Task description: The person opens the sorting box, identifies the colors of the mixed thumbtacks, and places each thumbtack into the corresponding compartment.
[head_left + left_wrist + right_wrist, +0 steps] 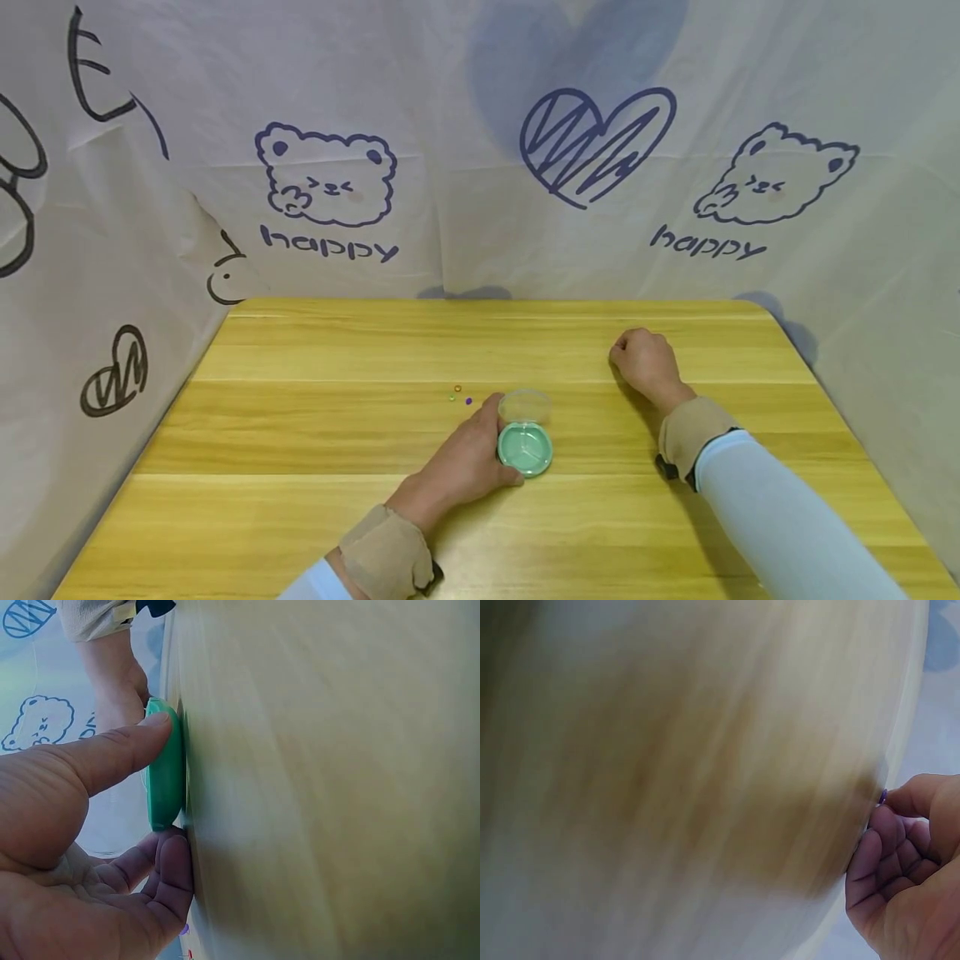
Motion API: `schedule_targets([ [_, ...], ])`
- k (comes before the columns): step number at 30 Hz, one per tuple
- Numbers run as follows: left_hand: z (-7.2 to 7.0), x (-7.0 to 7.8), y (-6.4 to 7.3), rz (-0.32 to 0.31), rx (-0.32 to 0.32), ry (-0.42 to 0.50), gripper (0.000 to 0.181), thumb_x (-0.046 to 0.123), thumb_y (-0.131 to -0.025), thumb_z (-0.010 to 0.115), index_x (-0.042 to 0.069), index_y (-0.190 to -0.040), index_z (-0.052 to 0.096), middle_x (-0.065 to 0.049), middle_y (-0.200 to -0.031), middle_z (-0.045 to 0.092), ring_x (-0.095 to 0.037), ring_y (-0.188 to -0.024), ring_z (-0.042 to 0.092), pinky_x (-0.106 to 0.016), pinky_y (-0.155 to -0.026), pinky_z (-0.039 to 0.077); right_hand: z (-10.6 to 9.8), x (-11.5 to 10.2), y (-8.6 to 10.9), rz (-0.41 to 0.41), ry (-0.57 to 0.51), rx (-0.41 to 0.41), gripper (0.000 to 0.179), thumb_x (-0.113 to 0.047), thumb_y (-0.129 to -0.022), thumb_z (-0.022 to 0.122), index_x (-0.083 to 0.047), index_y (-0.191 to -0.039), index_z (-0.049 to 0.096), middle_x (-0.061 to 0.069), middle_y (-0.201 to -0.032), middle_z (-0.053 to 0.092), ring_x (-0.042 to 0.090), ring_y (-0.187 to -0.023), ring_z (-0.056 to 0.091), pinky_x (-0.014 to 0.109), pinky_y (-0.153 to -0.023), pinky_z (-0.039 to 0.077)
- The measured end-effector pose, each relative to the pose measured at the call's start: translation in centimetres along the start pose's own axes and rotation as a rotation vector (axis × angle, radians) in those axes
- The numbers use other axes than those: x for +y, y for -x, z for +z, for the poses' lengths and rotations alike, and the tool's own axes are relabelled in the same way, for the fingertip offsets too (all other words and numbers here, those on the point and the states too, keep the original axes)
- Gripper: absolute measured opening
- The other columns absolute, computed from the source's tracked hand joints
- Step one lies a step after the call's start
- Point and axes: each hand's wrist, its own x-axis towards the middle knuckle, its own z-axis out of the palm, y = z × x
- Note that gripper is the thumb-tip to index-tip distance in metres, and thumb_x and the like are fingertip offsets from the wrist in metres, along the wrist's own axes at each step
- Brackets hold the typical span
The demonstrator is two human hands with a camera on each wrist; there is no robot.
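Note:
A round green case (526,451) with dividers inside stands on the table, its clear lid (525,407) swung up on the far side. My left hand (468,460) grips this case from the left, thumb at the near side and fingers round the far side; the left wrist view shows the thumb pressing on its green side wall (166,780). Farther back and to the right, my right hand (647,363) is low over the table. Between its thumb and index finger it pinches a small purple bead (883,796), partly hidden by the fingertips. The other fingers are curled.
Just beyond the left hand lie a purple bead (468,401), an orange-red bead (458,388) and a pale green bead (452,398). The wooden table (300,433) meets white cloth walls (465,208) with drawings at its back and sides.

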Motion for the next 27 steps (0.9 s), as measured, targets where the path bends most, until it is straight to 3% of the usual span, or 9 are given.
schedule_targets([
  [15, 0.0, 0.0, 0.0, 0.0, 0.002, 0.016, 0.103, 0.016, -0.075, 0.097, 0.002, -0.154, 0.034, -0.006, -0.112, 0.062, -0.022, -0.104, 0.062, -0.046, -0.1, 0.052, -0.2, -0.1, 0.8, -0.024, -0.026, 0.001, 0.027, -0.017, -0.106, 0.049, -0.004, -0.095, 0.069, 0.011, -0.082, 0.069, 0.025, -0.069, 0.057, 0.04, -0.07, 0.048],
  [21, 0.0, -0.2, -0.1, 0.007, 0.007, 0.021, 0.101, 0.016, -0.074, 0.097, 0.002, -0.153, 0.035, -0.006, -0.111, 0.063, -0.022, -0.104, 0.063, -0.046, -0.099, 0.052, 0.1, -0.7, 1.8, -0.022, -0.131, 0.013, 0.031, -0.022, -0.11, 0.048, 0.0, -0.116, 0.07, 0.016, -0.097, 0.073, 0.022, -0.069, 0.056, 0.039, -0.071, 0.048],
  [27, 0.1, -0.2, -0.1, 0.014, 0.009, 0.027, 0.1, 0.016, -0.074, 0.097, 0.003, -0.152, 0.036, -0.007, -0.113, 0.064, -0.024, -0.108, 0.064, -0.047, -0.101, 0.052, -0.1, -1.6, 3.5, -0.031, -0.301, 0.053, 0.03, -0.025, -0.11, 0.054, -0.001, -0.116, 0.072, 0.017, -0.102, 0.073, 0.021, -0.07, 0.054, 0.034, -0.065, 0.045],
])
